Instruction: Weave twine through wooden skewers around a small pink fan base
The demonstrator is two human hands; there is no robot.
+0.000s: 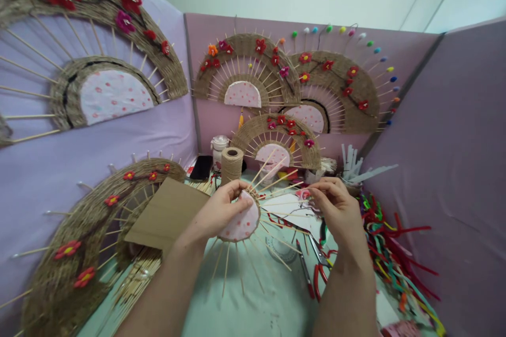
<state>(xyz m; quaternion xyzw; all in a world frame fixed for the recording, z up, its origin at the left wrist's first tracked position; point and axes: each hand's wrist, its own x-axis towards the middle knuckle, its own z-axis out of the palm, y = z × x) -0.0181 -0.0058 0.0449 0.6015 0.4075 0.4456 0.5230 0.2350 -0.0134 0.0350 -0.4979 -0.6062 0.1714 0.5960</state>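
Observation:
My left hand (229, 205) is closed on the edge of a small fan frame (243, 224), its thumb lying over the white cloth with pink dots. Thin wooden sticks (226, 268) fan out from the half-round base, and a narrow band of brown twine (253, 195) runs along the curved rim. To the right of the sticks, my right hand (334, 200) is raised with thumb and fingertips pinched together. Whatever those fingertips hold is too fine to make out. A spool of twine (232, 166) stands upright behind my left hand.
Finished twine fans (336, 84) with felt flowers hang on the partition. Brown cardboard (166, 210) and a bundle of sticks (136, 284) lie left. Red-handled scissors (320, 276) and a pen (304, 268) lie right, beside colourful pipe cleaners (395, 253). A phone (201, 168) rests behind.

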